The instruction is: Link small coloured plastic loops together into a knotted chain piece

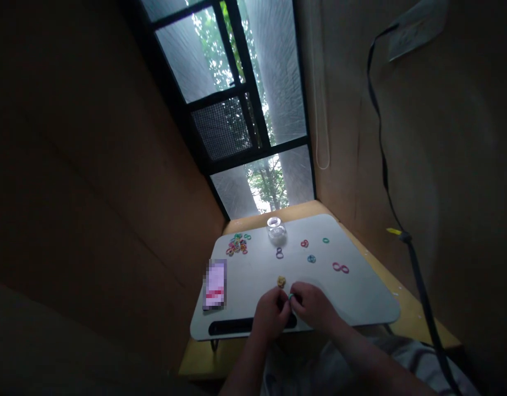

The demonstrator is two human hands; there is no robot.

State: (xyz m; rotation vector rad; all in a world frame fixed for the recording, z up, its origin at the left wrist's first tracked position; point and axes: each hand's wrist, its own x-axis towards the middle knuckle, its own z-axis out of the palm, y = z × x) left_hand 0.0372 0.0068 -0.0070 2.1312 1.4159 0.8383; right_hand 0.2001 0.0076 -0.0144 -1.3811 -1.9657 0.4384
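Both hands are close together over the front part of a white lap table point(253, 275). My right hand point(310, 302) pinches a small green band point(291, 296) between its fingertips. My left hand point(273, 311) is closed beside it, fingertips almost touching the right ones; what it holds, if anything, is too small to make out. Just beyond the fingers sits a small yellow bundle of bands point(281, 281). Farther back lie a purple looped band point(279, 253), a blue one point(311, 259), a red one point(304, 243), a green one point(326, 240) and a pink figure-eight band point(340, 268).
A pile of coloured bands point(237, 245) lies at the table's back left, with a phone-like object point(215, 284) in front of it. A clear glass jar point(276, 232) stands at the back edge. A black slot point(231, 327) runs along the front, and a dark strap point(422, 286) hangs at right.
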